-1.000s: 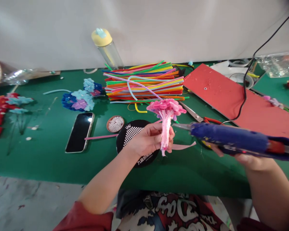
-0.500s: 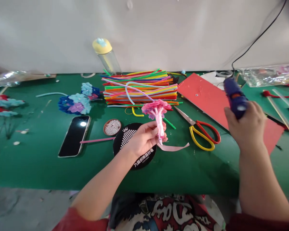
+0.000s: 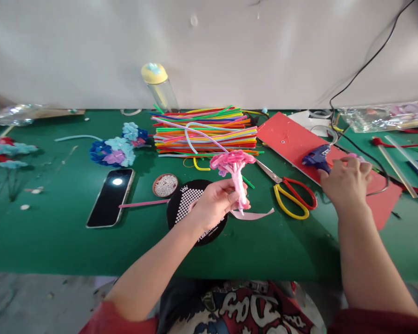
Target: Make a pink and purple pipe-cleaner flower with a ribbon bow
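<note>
My left hand (image 3: 218,204) is closed around the wrapped stem of a pink pipe-cleaner flower bunch (image 3: 234,162), its blooms upward. A strip of pale pink ribbon (image 3: 254,215) trails to the right from below that hand. On the right, my right hand (image 3: 348,181) is at a dark blue glue gun (image 3: 316,158), which is down at the red board (image 3: 282,134). Its fingers curl over the handle end, which they mostly hide. Scissors (image 3: 292,195) with red and yellow handles lie between my hands. Under my left forearm is a black round disc (image 3: 181,204) with a checkered print.
Colourful pipe cleaners (image 3: 205,134) are piled at the back, beside a yellow-lidded bottle (image 3: 160,86). Left are a phone (image 3: 107,199), a dish of white beads (image 3: 165,184) and blue flowers (image 3: 114,150). A black cable (image 3: 362,62) runs down the wall at right.
My right hand has lowered the glue gun from above the table to the red board. The flower bunch in my left hand has shifted slightly right and down.
</note>
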`<state>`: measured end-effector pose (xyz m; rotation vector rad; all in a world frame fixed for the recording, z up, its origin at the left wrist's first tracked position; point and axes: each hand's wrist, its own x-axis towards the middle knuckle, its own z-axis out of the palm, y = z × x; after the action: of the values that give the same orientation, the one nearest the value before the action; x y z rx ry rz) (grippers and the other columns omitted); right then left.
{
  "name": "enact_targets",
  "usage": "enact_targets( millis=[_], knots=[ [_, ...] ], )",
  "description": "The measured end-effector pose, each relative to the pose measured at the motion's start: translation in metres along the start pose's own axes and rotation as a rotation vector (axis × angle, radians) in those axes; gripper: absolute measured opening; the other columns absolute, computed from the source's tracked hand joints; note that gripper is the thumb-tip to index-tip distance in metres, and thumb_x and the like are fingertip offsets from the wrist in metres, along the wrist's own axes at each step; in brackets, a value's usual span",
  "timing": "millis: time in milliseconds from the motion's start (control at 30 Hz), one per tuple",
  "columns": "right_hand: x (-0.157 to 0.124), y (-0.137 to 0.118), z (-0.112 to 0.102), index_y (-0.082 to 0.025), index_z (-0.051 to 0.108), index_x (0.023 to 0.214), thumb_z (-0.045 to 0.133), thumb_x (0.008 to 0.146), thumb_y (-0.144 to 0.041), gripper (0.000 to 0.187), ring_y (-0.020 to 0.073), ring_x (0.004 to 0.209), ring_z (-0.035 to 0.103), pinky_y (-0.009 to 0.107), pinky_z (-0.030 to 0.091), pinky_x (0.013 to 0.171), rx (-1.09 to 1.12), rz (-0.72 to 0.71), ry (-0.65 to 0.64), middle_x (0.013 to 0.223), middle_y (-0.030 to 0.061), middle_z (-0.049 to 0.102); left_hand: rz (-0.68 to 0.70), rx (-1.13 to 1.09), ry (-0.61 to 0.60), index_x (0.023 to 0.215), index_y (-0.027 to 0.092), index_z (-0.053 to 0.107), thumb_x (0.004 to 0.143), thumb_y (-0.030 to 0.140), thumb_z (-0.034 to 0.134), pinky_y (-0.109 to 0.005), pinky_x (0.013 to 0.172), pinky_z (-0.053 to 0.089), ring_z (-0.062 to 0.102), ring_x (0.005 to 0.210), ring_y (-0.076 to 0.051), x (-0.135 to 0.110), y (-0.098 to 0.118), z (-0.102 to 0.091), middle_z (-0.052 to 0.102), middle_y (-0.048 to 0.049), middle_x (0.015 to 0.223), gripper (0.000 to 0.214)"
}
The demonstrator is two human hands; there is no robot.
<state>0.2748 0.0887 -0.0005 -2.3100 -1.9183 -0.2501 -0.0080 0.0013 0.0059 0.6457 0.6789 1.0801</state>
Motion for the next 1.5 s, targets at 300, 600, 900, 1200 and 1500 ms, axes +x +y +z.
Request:
enact_targets(
  millis=[300,600,900,1200,1500],
  knots=[
    [-0.031,-0.033,-0.003,-0.016,0.059,0.097,0.048,0.08,-0.027,0.023,0.035,0.1,0.044,0.048,0.038,0.073,0.208,-0.459,0.391,0.107,0.0162,0.054,0.147,0.179,-0.018,0.084,0.012,0.059,0.069,0.022,0.068,-0.028,0.06,0.051,0.061,0.061,-0.013,-0.002,-0.002,0.001,0.063,-0.0027,0.068,0.02],
    [-0.057,-0.066,0.003,-0.019,0.054,0.1,0.05,0.08,-0.016,0.021,0.0251,0.09,0.052,0.04,0.042,0.075,0.448,-0.874,0.216,0.095,0.0096,0.057,0.237,0.236,0.05,0.087,0.012,0.059,0.07,0.024,0.066,-0.027,0.061,0.051,0.061,0.061,-0.013,-0.001,0.002,-0.001,0.064,-0.0033,0.07,0.022],
    [-0.062,-0.077,0.01,-0.019,0.053,0.1,0.048,0.082,-0.022,0.02,0.0247,0.09,0.053,0.039,0.043,0.073,0.46,-0.823,0.065,0.096,0.0096,0.057,0.36,0.226,0.175,0.078,0.014,0.059,0.07,0.027,0.066,-0.026,0.063,0.052,0.06,0.063,-0.011,0.002,0.014,-0.004,0.061,-0.0006,0.067,0.017],
    [-0.062,-0.1,0.012,-0.016,0.053,0.095,0.049,0.082,-0.026,0.017,0.0276,0.098,0.051,0.04,0.041,0.075,0.291,-0.769,-0.081,0.099,0.0113,0.056,0.408,0.203,0.204,0.076,0.013,0.059,0.069,0.028,0.067,-0.028,0.066,0.052,0.06,0.065,-0.012,0.002,0.016,-0.007,0.059,-0.0009,0.07,0.019],
    [-0.058,-0.11,0.008,-0.017,0.053,0.09,0.047,0.082,-0.021,0.011,0.0259,0.091,0.055,0.038,0.041,0.072,0.425,-0.768,0.006,0.092,0.0095,0.06,0.419,0.311,0.186,0.078,0.013,0.059,0.071,0.027,0.064,-0.029,0.067,0.052,0.06,0.065,-0.013,0.001,0.014,-0.008,0.06,-0.0017,0.069,0.017]
  ],
)
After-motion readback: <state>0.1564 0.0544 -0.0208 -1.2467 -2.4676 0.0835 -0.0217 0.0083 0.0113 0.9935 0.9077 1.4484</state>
